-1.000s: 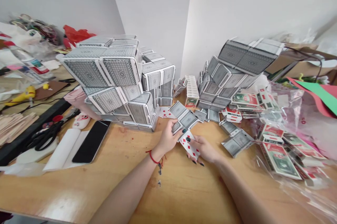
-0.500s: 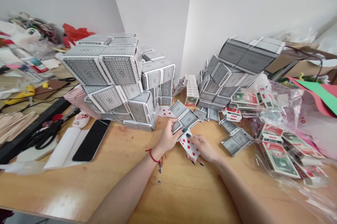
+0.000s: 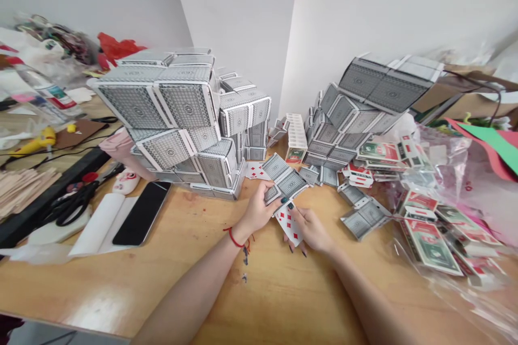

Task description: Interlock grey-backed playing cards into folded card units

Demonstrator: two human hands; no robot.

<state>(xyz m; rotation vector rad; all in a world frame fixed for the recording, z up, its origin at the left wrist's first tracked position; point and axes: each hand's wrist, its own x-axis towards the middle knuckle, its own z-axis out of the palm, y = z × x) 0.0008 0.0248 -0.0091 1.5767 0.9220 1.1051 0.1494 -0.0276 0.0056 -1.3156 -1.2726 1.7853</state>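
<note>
My left hand (image 3: 258,209), with a red string at the wrist, is closed on a joined piece of grey-backed playing cards (image 3: 290,182). Just below it, my right hand (image 3: 314,230) pinches a red diamonds playing card (image 3: 288,223), its face towards me and its upper end against the grey piece. Some right fingers are hidden under that card. Behind the left hand, another diamonds card (image 3: 256,170) lies face up on the table. Further right are a few small grey folded-card pieces (image 3: 328,175) and a larger grey piece (image 3: 366,217).
Tall stacks of grey card blocks rise at left (image 3: 186,110) and right (image 3: 384,86). A black phone (image 3: 143,214), scissors (image 3: 73,207) and a yellow glue gun (image 3: 36,141) lie left. Red and green card boxes (image 3: 431,245) and clear plastic cover the right side of the wooden table (image 3: 194,280).
The diamonds card and the right-hand fingers have shifted slightly to the left. Both hands keep their hold, and the rest of the scene moves only a little with the camera.
</note>
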